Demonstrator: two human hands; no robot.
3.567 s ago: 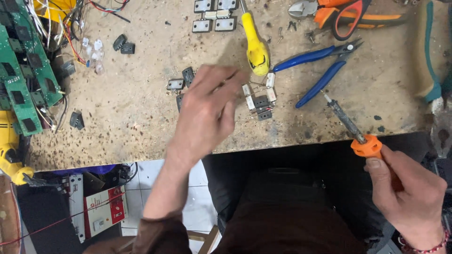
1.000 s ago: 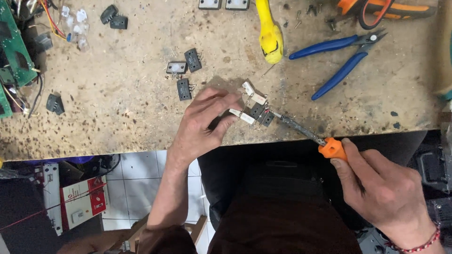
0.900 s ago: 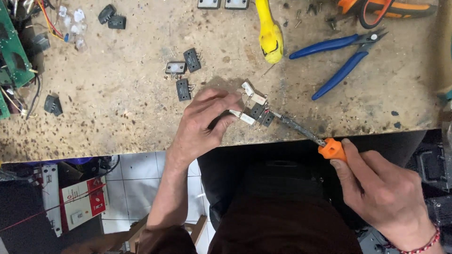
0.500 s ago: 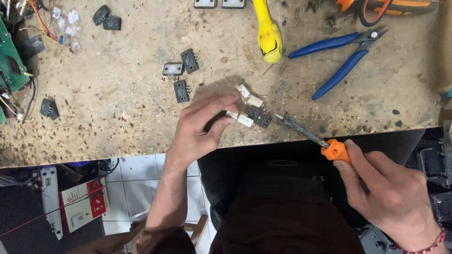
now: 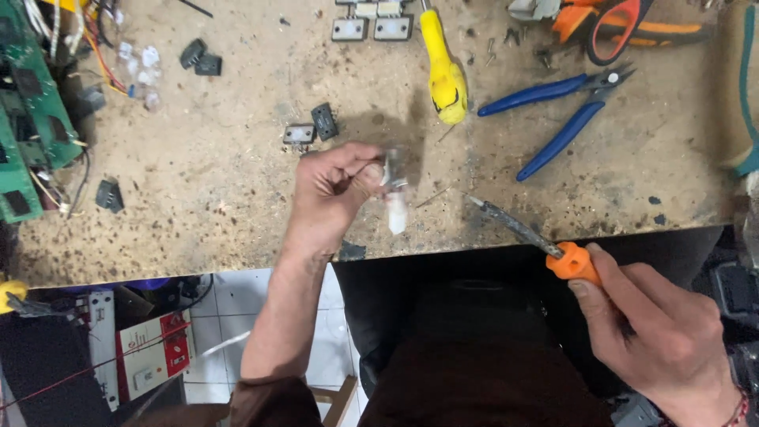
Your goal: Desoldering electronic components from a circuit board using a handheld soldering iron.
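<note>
At nine o'clock a green circuit board point(image 5: 20, 134) lies on the scarred counter point(image 5: 221, 198); near the middle my left hand point(image 5: 332, 194) is closed in a pinch on a small white-and-metal part point(image 5: 394, 202), blurred, just above the counter's front edge. Toward four o'clock my right hand point(image 5: 656, 340) is wrapped tight round the orange grip of a soldering iron point(image 5: 553, 249), its tip aimed at ten o'clock, clear of the part, with blue pliers point(image 5: 561, 119) at one o'clock.

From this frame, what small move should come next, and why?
Probably bring the soldering iron tip back to the small white part: the left hand pinches that part just above the workbench, while the right hand holds the iron clear of it.
</note>
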